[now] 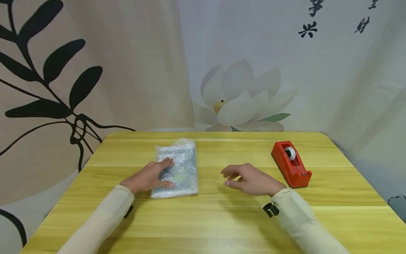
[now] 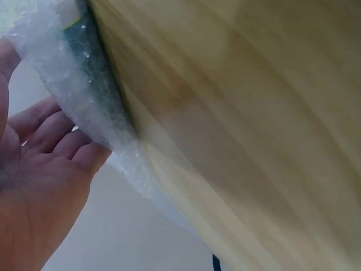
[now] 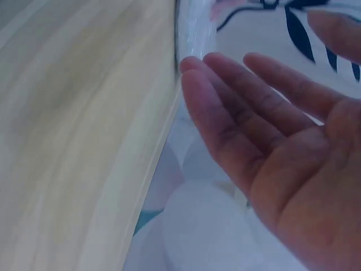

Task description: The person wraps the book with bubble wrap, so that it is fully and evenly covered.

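A flat bubble-wrapped package [image 1: 186, 173], with something dark bluish inside the clear wrap, lies left of the table's middle. My left hand [image 1: 151, 177] rests on its left side, thumb and forefinger spread over the top. In the left wrist view, the other fingers [image 2: 70, 135] reach along the edge of the wrap, loosely bent. My right hand [image 1: 253, 180] hovers over the table right of the package, holding nothing. Its fingers [image 3: 259, 107] are relaxed and slightly bent in the right wrist view. Beside that hand stands a red tape dispenser [image 1: 288, 169] with a roll in it.
The wooden table [image 1: 222, 229] has its far edge close to a hanging cloth backdrop [image 1: 142, 70] printed with leaves, a lotus and characters. The dispenser stands near the right forearm, toward the table's right side. Both wrists wear small black devices under pale sleeves.
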